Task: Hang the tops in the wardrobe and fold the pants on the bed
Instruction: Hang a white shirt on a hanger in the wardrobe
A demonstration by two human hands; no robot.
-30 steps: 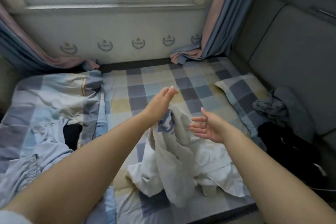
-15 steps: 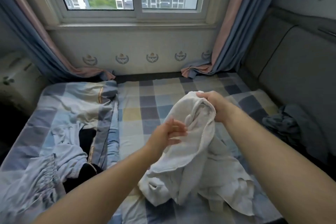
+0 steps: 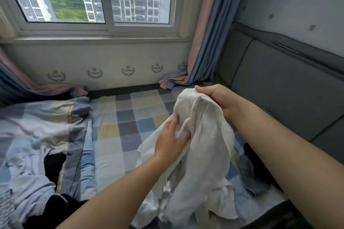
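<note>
While bunched, soft white garment [image 3: 201,147], both hands gripping

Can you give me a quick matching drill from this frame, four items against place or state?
Column 1:
1. white garment
2. right hand
3. left hand
4. curtain

Column 2:
A. hangs at the window's right side
B. grips the garment's top edge
C. held up over the checked bed
D. grips a fold lower on the garment

Pairs: 1-C, 2-B, 3-D, 4-A
</note>
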